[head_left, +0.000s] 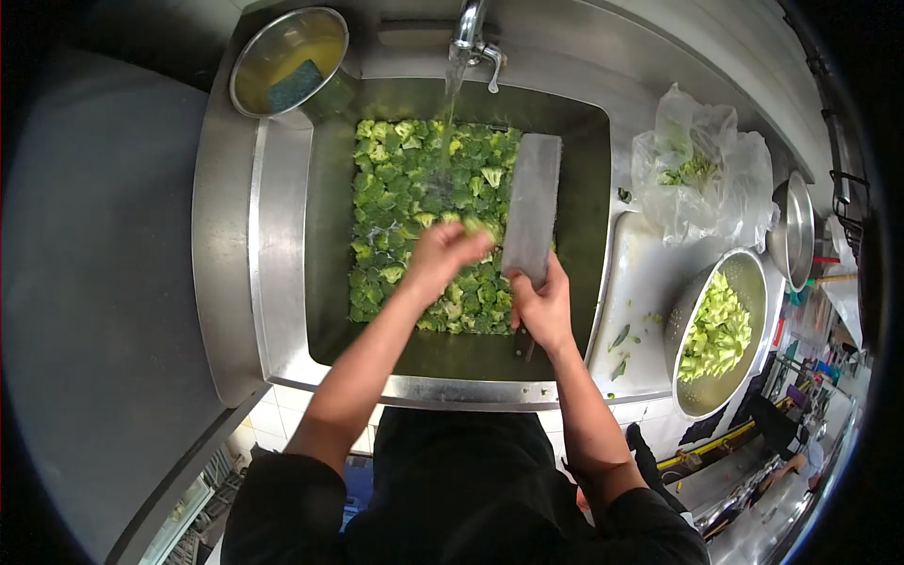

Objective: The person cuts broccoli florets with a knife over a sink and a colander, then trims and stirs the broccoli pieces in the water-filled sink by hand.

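Note:
Broccoli florets (pixel 386 188) float in water across the steel sink (pixel 330 226), while water runs from the tap (pixel 468 38) onto them. My right hand (pixel 541 306) grips a cleaver (pixel 533 202) by its lower end, its broad grey blade pointing away from me above the florets. To the left of the blade, my left hand (pixel 443 259) is closed on a pale green broccoli piece (pixel 478 229), slightly blurred by motion. Both hands are over the sink, apart from each other.
A colander (pixel 686 334) of cut pale green pieces (pixel 720 330) stands at the right, beside a white cutting board (pixel 640 282) with leaf scraps. Behind it lies a clear plastic bag (pixel 697 160) with greens. A metal bowl (pixel 247 66) holding a green scouring pad (pixel 295 87) sits at the back left.

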